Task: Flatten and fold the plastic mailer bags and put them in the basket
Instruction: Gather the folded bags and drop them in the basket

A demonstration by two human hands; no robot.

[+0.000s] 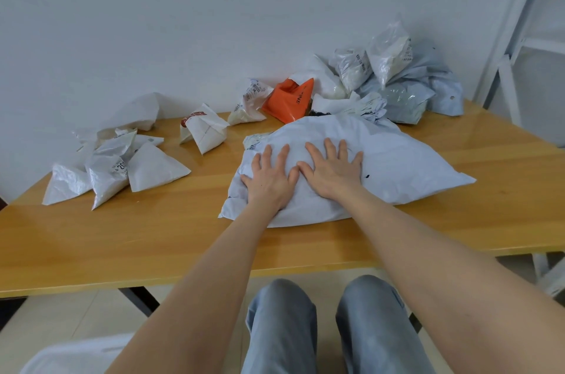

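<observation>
There is one large pale plastic mailer bag (397, 159), one wooden table (122, 245), two bare hands, the left hand (270, 182) and the right hand (334, 173), and one white plastic basket (61, 357). The folded bags number one orange plastic triangle (289, 100) and at least five white plastic triangles (156, 170). The bags in the crumpled bag heap (397, 77) cannot be counted.

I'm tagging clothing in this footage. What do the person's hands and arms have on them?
Nothing. The left hand and right hand have no gloves, rings, watch or bracelet, and no sleeves show anywhere in the frame. The only clothing in view is grey-blue trousers below the table edge.
</observation>
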